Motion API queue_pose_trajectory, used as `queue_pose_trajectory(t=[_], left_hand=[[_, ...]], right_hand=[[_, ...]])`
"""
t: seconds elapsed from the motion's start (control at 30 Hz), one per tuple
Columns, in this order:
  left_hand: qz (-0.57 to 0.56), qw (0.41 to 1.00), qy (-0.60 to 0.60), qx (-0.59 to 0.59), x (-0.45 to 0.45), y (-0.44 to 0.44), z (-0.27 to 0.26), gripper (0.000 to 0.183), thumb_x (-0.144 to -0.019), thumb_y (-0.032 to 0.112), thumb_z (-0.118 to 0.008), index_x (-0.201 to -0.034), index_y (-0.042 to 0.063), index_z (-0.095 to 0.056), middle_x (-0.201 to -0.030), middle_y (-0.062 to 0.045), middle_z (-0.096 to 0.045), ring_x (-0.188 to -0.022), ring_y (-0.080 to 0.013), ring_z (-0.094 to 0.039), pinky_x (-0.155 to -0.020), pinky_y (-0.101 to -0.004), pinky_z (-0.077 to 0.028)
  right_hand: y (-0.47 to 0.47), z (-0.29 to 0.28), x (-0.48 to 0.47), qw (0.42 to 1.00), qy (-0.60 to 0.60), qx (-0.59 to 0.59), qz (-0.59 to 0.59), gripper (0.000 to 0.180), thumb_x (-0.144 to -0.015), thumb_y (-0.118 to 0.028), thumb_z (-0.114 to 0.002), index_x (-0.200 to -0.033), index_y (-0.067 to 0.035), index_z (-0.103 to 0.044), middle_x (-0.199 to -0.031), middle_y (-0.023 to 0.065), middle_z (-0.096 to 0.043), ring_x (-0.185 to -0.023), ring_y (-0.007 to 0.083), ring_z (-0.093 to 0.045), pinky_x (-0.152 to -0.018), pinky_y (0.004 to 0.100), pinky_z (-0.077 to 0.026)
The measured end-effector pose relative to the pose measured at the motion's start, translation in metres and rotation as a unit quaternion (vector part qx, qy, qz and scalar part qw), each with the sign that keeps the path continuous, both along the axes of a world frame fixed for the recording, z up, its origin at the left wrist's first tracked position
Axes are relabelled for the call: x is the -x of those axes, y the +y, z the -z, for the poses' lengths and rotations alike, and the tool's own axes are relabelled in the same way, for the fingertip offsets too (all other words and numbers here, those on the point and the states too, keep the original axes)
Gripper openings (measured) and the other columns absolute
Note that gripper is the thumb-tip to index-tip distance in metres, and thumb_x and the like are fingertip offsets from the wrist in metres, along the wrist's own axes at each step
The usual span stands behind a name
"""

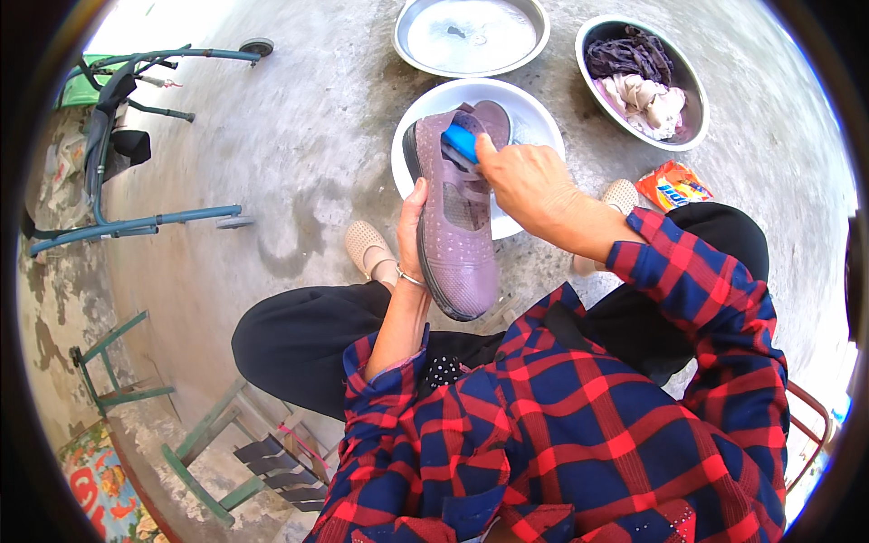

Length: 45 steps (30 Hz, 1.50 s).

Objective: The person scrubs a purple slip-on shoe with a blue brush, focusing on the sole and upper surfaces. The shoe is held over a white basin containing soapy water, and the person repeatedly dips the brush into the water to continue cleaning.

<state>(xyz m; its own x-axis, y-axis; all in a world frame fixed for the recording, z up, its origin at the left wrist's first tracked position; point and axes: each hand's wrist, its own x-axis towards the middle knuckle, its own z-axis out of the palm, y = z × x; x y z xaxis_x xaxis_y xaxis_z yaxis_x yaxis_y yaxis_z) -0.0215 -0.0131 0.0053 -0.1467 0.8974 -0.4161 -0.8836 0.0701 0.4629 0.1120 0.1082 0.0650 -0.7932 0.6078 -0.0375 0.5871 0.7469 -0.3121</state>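
A mauve slip-on shoe (461, 271) with a strap and a dark sole is tilted above a white basin (544, 129), toe pointing towards me. My left hand (410, 227) grips it from the left side, thumb up along the edge. In my right hand (533, 180) is a blue-backed scrubbing brush (460, 141), which sits in the shoe's opening near the heel; its bristles are mostly hidden. Behind the held shoe, partly covered, a second mauve shoe (497, 117) rests in the white basin.
Beyond stands a metal basin (402, 54) of cloudy water. A second metal basin (699, 115) at right holds dark cloth (631, 55) and pale cloth (645, 102). An orange detergent packet (672, 186) lies by my foot. Left are a blue-framed walker (166, 218) and green wooden stools (204, 434).
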Motion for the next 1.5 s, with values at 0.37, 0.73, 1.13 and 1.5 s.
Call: queue_pose_trajectory(t=[0.37, 0.73, 1.13, 1.5], left_hand=[[-0.006, 0.997, 0.062, 0.043, 0.008, -0.006, -0.016, 0.058, -0.097, 0.051, -0.044, -0.126, 0.002, -0.053, -0.110, -0.020, -0.063, -0.087, -0.0324, -0.066, -0.072, -0.0476, -0.058], [0.013, 0.997, 0.040, 0.064, 0.008, -0.001, -0.014, 0.063, -0.096, 0.055, -0.041, -0.128, 0.001, -0.051, -0.112, -0.024, -0.062, -0.087, -0.0390, -0.067, -0.066, -0.0518, -0.059], [0.180, 0.975, -0.106, -0.074, 0.031, -0.003, -0.008, 0.068, -0.097, 0.055, -0.038, -0.133, -0.002, -0.046, -0.111, -0.031, -0.060, -0.084, -0.0471, -0.064, -0.070, -0.0588, -0.056], [0.080, 0.993, -0.030, -0.076, 0.016, -0.003, -0.046, 0.063, -0.097, 0.053, -0.040, -0.131, 0.000, -0.047, -0.107, -0.028, -0.061, -0.078, -0.0404, -0.066, -0.062, -0.0539, -0.057]], right_hand=[[0.021, -0.055, -0.020, 0.966, -0.065, 0.239, -0.073, 0.034, -0.095, -0.032, -0.055, -0.092, -0.001, -0.070, -0.087, 0.0223, -0.068, -0.085, 0.0409, -0.066, -0.074, 0.0480, -0.053], [0.016, -0.060, -0.026, 0.981, -0.102, 0.139, -0.090, 0.028, -0.097, -0.031, -0.053, -0.098, -0.007, -0.066, -0.070, 0.0181, -0.064, -0.070, 0.0400, -0.064, -0.059, 0.0510, -0.049], [0.072, -0.060, -0.040, 0.977, 0.013, 0.211, -0.033, 0.032, -0.094, -0.031, -0.059, -0.113, -0.008, -0.070, -0.067, 0.0079, -0.059, -0.062, 0.0204, -0.058, -0.055, 0.0364, -0.043], [0.063, -0.042, -0.026, 0.704, 0.266, 0.631, 0.190, 0.037, -0.082, -0.029, -0.080, -0.069, -0.018, -0.047, -0.056, -0.0111, -0.036, -0.043, -0.0006, -0.029, -0.040, 0.0198, -0.019]])
